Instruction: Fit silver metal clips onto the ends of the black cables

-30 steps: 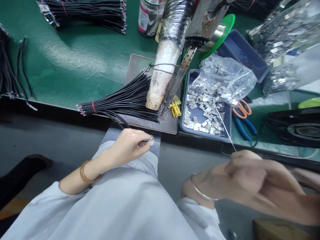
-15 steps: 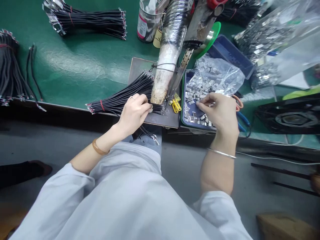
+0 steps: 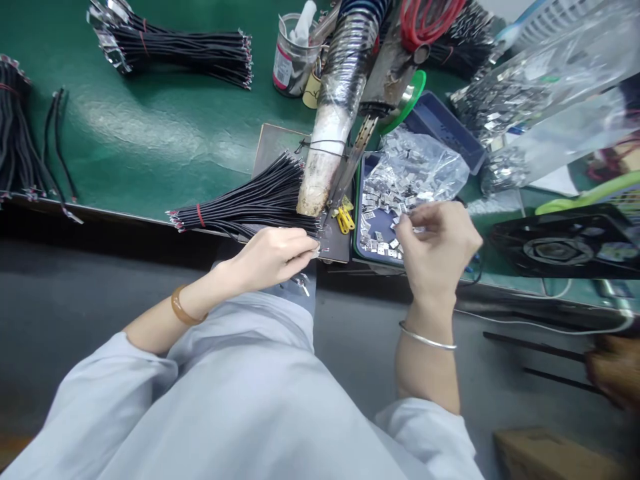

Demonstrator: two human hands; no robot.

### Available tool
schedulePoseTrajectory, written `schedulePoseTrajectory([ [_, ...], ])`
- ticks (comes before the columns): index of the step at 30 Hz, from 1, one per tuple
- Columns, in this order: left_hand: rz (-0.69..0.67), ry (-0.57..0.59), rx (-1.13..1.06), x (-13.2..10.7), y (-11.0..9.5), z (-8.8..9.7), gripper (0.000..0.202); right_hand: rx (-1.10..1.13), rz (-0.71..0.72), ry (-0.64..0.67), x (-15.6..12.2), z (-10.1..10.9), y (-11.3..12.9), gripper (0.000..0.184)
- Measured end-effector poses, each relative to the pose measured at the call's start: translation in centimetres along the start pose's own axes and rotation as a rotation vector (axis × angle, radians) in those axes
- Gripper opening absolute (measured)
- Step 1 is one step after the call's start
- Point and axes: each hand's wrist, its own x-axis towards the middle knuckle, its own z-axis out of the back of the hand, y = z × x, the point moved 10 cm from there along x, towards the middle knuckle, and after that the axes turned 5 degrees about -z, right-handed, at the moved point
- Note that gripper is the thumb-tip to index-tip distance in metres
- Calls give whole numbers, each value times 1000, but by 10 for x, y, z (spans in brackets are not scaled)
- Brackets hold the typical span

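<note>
My left hand [image 3: 277,257] is closed in a pinch at the front edge of a dark board [image 3: 340,250]. A thin wire tip pokes out past its fingertips; most of that black cable is hidden by the hand. Just behind it lies a bundle of black cables [image 3: 240,203], tied with a red band. My right hand [image 3: 435,240] pinches a small metal connector [image 3: 399,220] between thumb and forefinger, over the front of a blue tray [image 3: 383,257] of loose connectors. A soldering iron [image 3: 357,150] points down between the hands, beside a foil-wrapped duct [image 3: 323,153].
More black cable bundles [image 3: 185,53] lie at the back left and far left. A plastic bag of connectors [image 3: 425,160] rests in the tray. A yellow clip-like piece [image 3: 345,219] sits by the iron tip. At right stands a black fan [image 3: 565,243]. Cables with metal ends [image 3: 303,285] rest on my lap.
My right hand has lifted from the tray's connectors and come toward me with one. My left hand has drawn off the cable bundle toward the board's front edge. The view has shifted slightly.
</note>
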Motion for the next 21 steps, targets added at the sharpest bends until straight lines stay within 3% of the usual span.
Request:
schedulePoseTrajectory([
  [4, 275, -112, -313, 3, 18, 2, 16, 139, -11, -136, -17, 24, 25, 22],
  [7, 518, -147, -543, -2, 34, -7, 13, 386, -137, -53, -35, 9, 32, 19],
  [9, 603, -171, -640, -4, 38, -11, 13, 458, -130, -24, -47, -2, 43, 14],
  [14, 676, -236, -713, -6, 43, -12, 12, 446, 88, -106, -68, -12, 77, 18],
  [21, 722, -157, -728, -7, 43, -19, 10, 656, -162, 92, -69, -39, 60, 7],
])
